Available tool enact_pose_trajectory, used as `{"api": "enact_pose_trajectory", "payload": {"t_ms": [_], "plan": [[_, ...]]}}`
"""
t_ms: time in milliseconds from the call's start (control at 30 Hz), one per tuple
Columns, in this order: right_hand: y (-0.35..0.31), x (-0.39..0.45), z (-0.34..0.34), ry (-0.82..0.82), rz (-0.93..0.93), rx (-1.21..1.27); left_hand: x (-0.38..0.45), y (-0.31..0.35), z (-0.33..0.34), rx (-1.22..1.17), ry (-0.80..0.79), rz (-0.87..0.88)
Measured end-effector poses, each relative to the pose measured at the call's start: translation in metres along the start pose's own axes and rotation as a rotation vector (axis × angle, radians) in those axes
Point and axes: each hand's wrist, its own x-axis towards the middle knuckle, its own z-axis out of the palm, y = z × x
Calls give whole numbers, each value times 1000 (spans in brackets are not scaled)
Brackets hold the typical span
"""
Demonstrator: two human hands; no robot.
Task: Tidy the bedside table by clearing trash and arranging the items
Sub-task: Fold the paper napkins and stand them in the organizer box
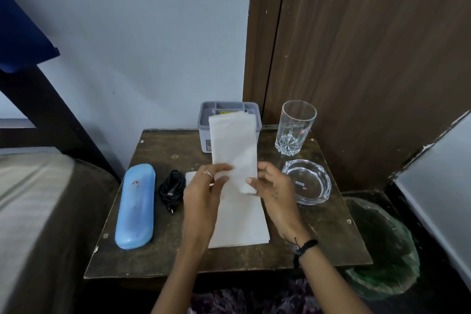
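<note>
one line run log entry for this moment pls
stage: folding tissue | left hand: pinches tissue | right hand: pinches tissue | table: blue case, cable, glass, ashtray, grey organiser

1. A yellow label (227,112) sits inside the grey box (204,120), beyond the fingertips; its print is too small to read.
2. A red-and-white sticker (305,131) on the glass (295,127), beyond the right fingers, is unreadable.
3. A small sticker (299,183) on the ashtray (307,181), right of the fingers, is illegible.
</note>
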Motion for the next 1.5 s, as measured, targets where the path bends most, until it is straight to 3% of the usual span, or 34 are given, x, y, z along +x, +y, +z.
{"api": "enact_pose_trajectory", "payload": {"t_ms": [133, 267, 500, 833, 1333, 1500], "plan": [[-33, 46, -10, -75, -10, 20, 56, 10, -5, 72, -164, -30], [-61, 105, -10, -129, -24, -112, 120, 20, -8, 184, -226, 61], [-67, 181, 3, 52, -166, -321, 190, 5, 5, 87, -134, 224], [-55, 218, 2, 24, -128, -508, 211, -28, 18, 90, -169, 119], [-65, 220, -1, -183, -47, -640, 224, -15, 9, 342, -421, 122], [-59, 217, 1, -155, -138, -708, 222, -16, 9, 386, -437, 131]]}}
